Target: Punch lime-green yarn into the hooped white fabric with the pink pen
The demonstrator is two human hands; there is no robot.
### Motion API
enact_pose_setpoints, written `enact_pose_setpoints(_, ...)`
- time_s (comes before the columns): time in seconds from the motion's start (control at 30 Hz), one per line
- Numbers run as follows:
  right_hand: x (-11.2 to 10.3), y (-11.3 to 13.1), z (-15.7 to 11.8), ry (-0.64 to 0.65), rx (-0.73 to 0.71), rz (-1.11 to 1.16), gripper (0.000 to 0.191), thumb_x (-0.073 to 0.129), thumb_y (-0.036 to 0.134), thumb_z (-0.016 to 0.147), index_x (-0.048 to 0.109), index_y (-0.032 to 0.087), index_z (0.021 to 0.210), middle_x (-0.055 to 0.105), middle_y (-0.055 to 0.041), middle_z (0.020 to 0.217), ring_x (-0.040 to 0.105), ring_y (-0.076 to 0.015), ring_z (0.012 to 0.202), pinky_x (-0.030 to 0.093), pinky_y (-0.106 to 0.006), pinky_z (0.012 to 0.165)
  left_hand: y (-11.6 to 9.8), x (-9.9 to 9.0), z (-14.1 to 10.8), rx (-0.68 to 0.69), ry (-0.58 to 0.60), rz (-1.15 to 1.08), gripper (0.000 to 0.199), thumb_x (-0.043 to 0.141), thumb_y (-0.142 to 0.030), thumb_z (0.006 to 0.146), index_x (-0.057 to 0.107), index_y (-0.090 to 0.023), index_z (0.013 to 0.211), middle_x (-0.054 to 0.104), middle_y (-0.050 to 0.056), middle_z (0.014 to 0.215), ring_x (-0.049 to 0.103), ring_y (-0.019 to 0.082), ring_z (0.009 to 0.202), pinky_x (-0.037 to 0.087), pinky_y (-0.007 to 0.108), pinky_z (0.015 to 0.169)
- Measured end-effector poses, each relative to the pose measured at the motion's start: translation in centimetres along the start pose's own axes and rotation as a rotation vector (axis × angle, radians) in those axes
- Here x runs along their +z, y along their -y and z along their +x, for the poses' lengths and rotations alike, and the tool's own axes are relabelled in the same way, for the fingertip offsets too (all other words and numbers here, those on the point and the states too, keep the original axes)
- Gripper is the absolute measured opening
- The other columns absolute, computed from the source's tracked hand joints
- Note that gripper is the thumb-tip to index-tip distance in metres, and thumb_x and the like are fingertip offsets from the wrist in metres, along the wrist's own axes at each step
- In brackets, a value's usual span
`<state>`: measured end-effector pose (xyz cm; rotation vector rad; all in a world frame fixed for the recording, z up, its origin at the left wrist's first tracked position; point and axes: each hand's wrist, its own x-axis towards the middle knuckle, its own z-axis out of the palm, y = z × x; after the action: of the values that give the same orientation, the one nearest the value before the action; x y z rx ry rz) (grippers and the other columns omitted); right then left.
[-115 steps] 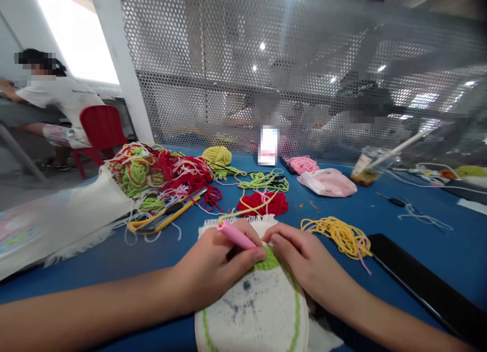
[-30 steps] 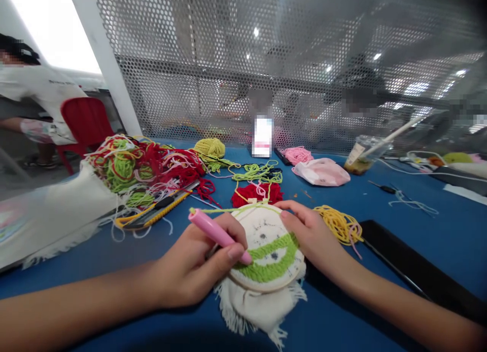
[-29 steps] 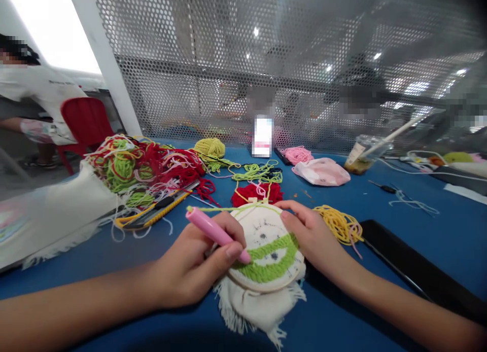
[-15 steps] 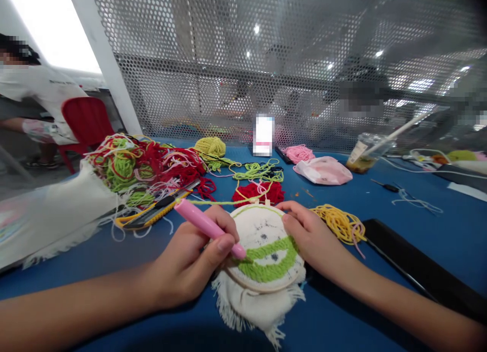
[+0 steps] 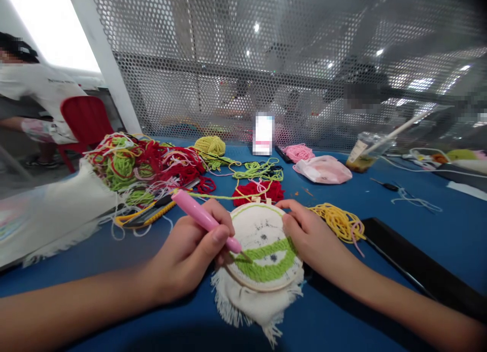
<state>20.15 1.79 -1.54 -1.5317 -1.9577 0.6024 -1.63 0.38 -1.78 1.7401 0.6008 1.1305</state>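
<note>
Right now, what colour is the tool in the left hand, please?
The tool is pink; see the head view.

L fingers w/ pink tool; hoop beneath

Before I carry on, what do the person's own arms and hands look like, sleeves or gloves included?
The left forearm and right forearm are bare to the picture's edge, without sleeves, watch or bracelet. The left hand and right hand wear no gloves, and no ring shows.

The blue table bears yarn and a cup.
</note>
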Motion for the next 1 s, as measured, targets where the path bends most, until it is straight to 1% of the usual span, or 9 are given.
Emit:
enact_pose_setpoints(0.13,-0.05,-0.09,0.04,-0.001,-0.001,-0.002,0.022,0.032,0.021,0.084,0.051,0.021,0.097,0.059,-0.0036,0.084,0.052,-0.0153,0.071,0.035,-0.026,0.057,-0.02,0.0,0.03,0.022,-0.011,0.028,0.02,0.037,-0.032,0.088,0.047,-0.016,0.08,0.047,0.0,0.07,0.048,0.01,0.054,0.042,0.022,0.048)
enact_pose_setpoints(0.23,-0.06,-0.14,0.1,-0.007,0.001,0.0,0.024,0.033,0.021,0.084,0.051,0.02,0.099,0.06,-0.0045,0.086,0.052,-0.0156,0.072,0.036,-0.025,0.057,-0.01,0.01,0.07,0.03,-0.005,0.046,0.02,0.036,-0.031,0.088,0.047,-0.016,0.081,0.047,0.001,0.071,0.049,0.01,0.055,0.042,0.023,0.048)
enact_pose_setpoints(0.47,0.0,-0.13,0.04,-0.009,0.007,0.008,0.023,0.033,0.02,0.084,0.051,0.02,0.098,0.06,-0.0046,0.084,0.052,-0.0154,0.07,0.035,-0.025,0.056,-0.05,-0.01,0.01,0.049,-0.022,0.088,0.022,0.035,-0.031,0.088,0.049,-0.016,0.08,0.047,0.001,0.073,0.048,0.01,0.055,0.042,0.022,0.047)
enact_pose_setpoints(0.63,0.0,-0.1,0.0,-0.013,-0.004,0.014,0.023,0.032,0.021,0.084,0.052,0.021,0.095,0.059,-0.0027,0.078,0.051,-0.0147,0.066,0.034,-0.025,0.055,-0.08,-0.06,-0.07,0.051,-0.016,0.076,0.021,0.035,-0.031,0.089,0.049,-0.016,0.083,0.046,0.001,0.074,0.048,0.01,0.056,0.042,0.023,0.048)
enact_pose_setpoints(0.83,0.08,-0.15,0.1,-0.022,-0.011,0.021,0.021,0.033,0.02,0.084,0.052,0.02,0.093,0.059,-0.0028,0.077,0.051,-0.0141,0.064,0.034,-0.024,0.053,-0.07,0.01,0.03,0.065,-0.03,0.072,0.019,0.036,-0.03,0.089,0.048,-0.017,0.083,0.047,0.001,0.075,0.048,0.01,0.057,0.041,0.023,0.048)
enact_pose_setpoints(1.0,0.12,-0.21,0.08,-0.014,-0.016,0.024,0.021,0.033,0.02,0.084,0.052,0.021,0.093,0.058,-0.002,0.076,0.05,-0.0139,0.063,0.034,-0.025,0.054,-0.05,0.03,0.04,0.058,-0.035,0.105,0.023,0.036,-0.032,0.088,0.05,-0.016,0.081,0.046,0.002,0.075,0.048,0.01,0.057,0.041,0.023,0.048)
